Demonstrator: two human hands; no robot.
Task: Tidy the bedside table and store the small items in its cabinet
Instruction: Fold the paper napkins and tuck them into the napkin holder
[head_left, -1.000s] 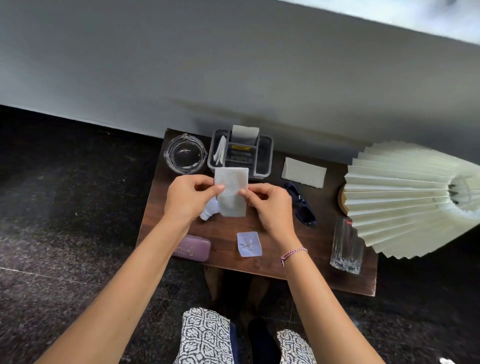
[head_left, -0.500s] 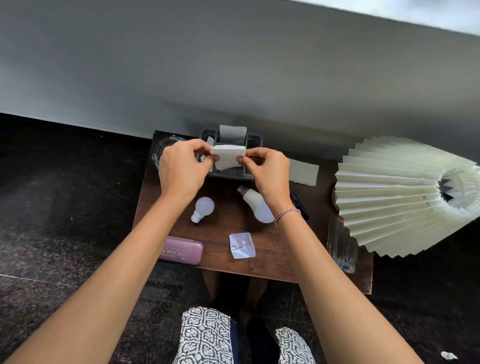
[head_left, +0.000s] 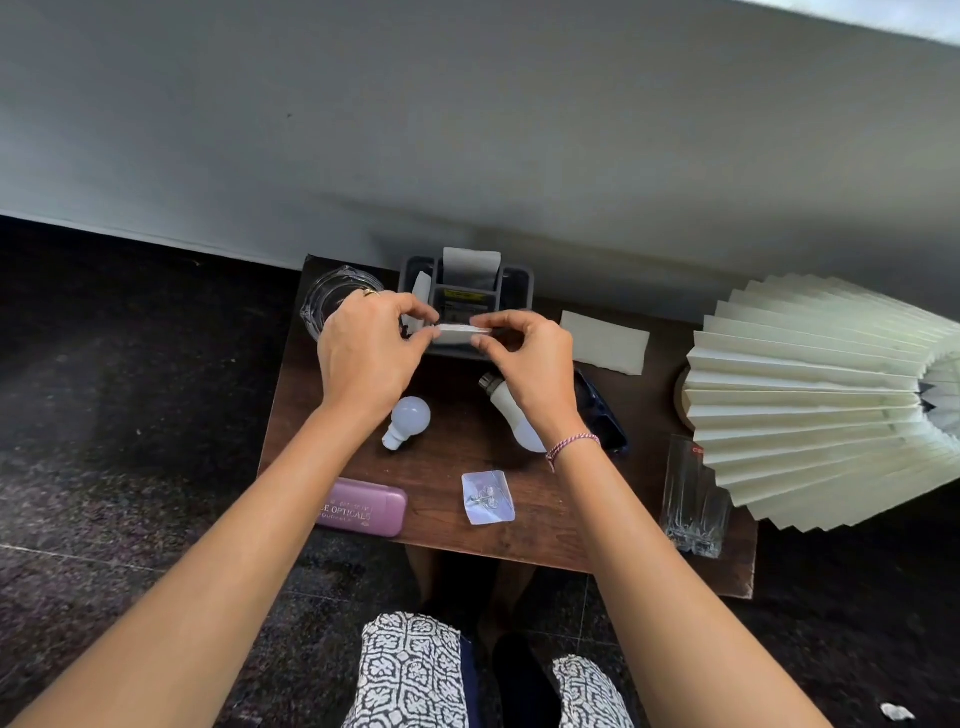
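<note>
Head view, near to far. Patterned trousers (head_left: 410, 670) at the lower edge; dark speckled floor (head_left: 104, 467) around a brown wooden worktop (head_left: 452, 447). Nearest on the worktop: a pink case (head_left: 363, 508) at the front left edge, long axis running left to right, and a small clear packet (head_left: 488, 497) lying flat just right of it. At the front right, an upright glass (head_left: 693, 501) stands beside a pleated lampshade (head_left: 831, 400), which overhangs the right end. Mid-worktop: a round bulb (head_left: 408, 420) with its base pointing toward the viewer, and a second bulb (head_left: 511, 415), partly hidden by the right wrist, with its base pointing away. Dark sunglasses (head_left: 597, 410) lie right of that wrist. Left hand (head_left: 363, 353) and right hand (head_left: 530, 364) hold a folded white sheet (head_left: 460, 331) between them, fingers (head_left: 423, 335) pinched on each end; the sheet is seen edge-on, long axis left to right, above the front of a grey organiser (head_left: 514, 291). A glass ashtray (head_left: 332, 296) lies behind the left hand; a flat napkin (head_left: 605, 340) lies right of the organiser. Grey wall (head_left: 467, 130) beyond.
</note>
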